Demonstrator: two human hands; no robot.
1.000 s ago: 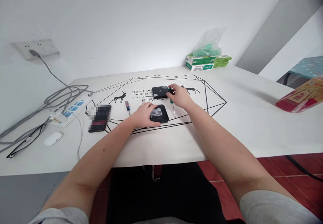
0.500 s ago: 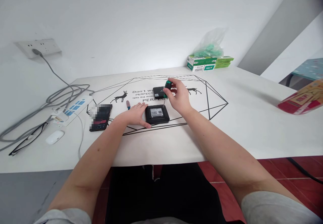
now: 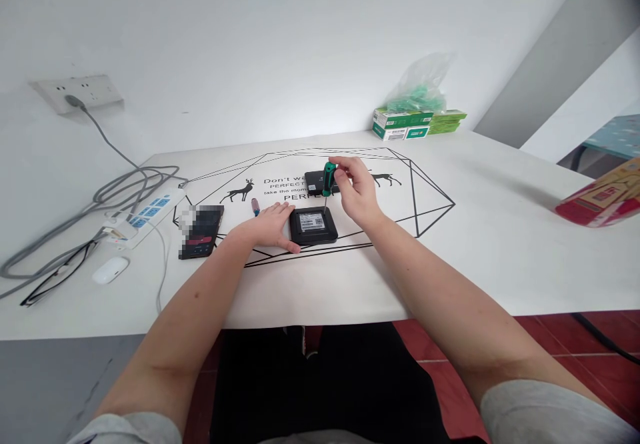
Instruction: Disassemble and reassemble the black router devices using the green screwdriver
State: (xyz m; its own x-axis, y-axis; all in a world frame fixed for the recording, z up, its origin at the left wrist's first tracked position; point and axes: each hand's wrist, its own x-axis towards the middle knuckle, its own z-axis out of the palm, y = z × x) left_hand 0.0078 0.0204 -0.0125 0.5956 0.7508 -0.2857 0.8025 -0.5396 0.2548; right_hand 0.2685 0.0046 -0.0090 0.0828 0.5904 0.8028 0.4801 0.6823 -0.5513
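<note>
A black square device [image 3: 312, 223] with a white label lies flat on the patterned mat. My right hand [image 3: 358, 192] grips a green and black screwdriver [image 3: 329, 179], which stands nearly upright with its tip at the device's upper right corner. Against the device's left edge rests my left hand [image 3: 274, 225], flat with its fingers spread. Just behind is a second black square piece [image 3: 315, 181], partly hidden by the screwdriver and my right hand. A small screwdriver [image 3: 255, 207] lies beyond my left fingers.
To the left are a phone [image 3: 201, 232], a power strip [image 3: 150, 216] with looped cables, glasses [image 3: 61, 272] and a white earbud case [image 3: 111, 271]. Green and white boxes [image 3: 401, 125] carry a plastic bag [image 3: 420, 87] at the back. A red package [image 3: 603, 197] stands far right.
The fingers of my right hand have shifted on the screwdriver's handle, showing more of it, and the handle is more upright. My left hand stays at the device's edge.
</note>
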